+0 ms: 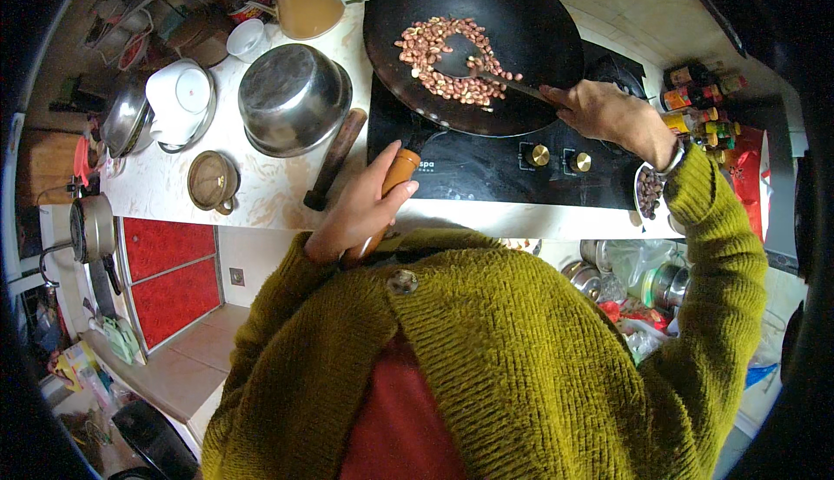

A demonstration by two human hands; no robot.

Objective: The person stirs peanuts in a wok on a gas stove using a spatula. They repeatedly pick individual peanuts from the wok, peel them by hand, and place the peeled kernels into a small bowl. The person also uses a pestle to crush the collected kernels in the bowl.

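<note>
A black wok (521,17) sits on the black glass cooktop (475,170), tilted in my view. Reddish peanuts (423,43) lie in a loose ring across its bottom. My right hand (609,118) grips the shaft of a metal wok spatula (515,84), whose broad head rests among the nuts. Its upper grip is hidden by my hand. Nearer my body, my left hand (368,196) holds the wok's wooden handle (402,166), thumb and fingers on either side.
Left on the marbled counter (273,196) are an upturned steel basin (290,99), a dark wooden rod (339,154), a brown cup (212,180) and white bowls (182,92). A kettle (309,4) stands behind. Rightward are a bowl of dark nuts (649,193) and several bottles (697,99).
</note>
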